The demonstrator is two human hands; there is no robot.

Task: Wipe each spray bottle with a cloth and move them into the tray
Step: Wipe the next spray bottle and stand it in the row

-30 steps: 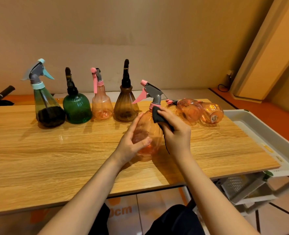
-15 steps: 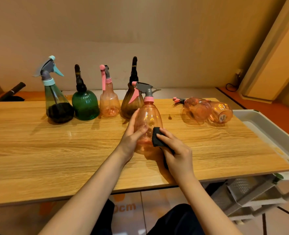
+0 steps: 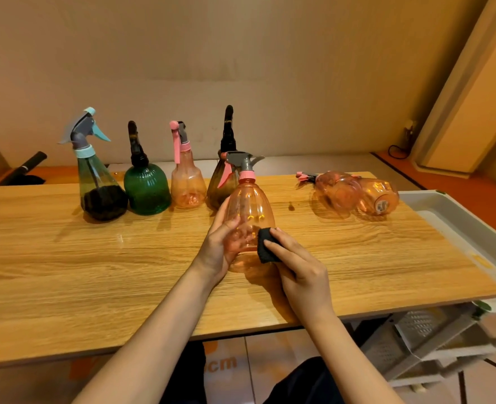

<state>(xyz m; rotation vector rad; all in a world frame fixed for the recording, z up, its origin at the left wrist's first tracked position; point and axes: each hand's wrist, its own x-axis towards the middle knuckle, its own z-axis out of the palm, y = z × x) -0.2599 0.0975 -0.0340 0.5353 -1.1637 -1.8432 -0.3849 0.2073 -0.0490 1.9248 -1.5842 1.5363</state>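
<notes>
Cloth (image 3: 265, 246) lower on bottle (image 3: 248, 211) now

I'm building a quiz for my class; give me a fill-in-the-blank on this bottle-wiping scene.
1. The right hand presses a ___ cloth against the orange bottle.
2. The left hand holds that bottle by its ___ side.
3. Near the tray, the two orange bottles are ___ on the table.
4. The green bottle has a ___ sprayer.

Missing: black; left; lying; black
</notes>
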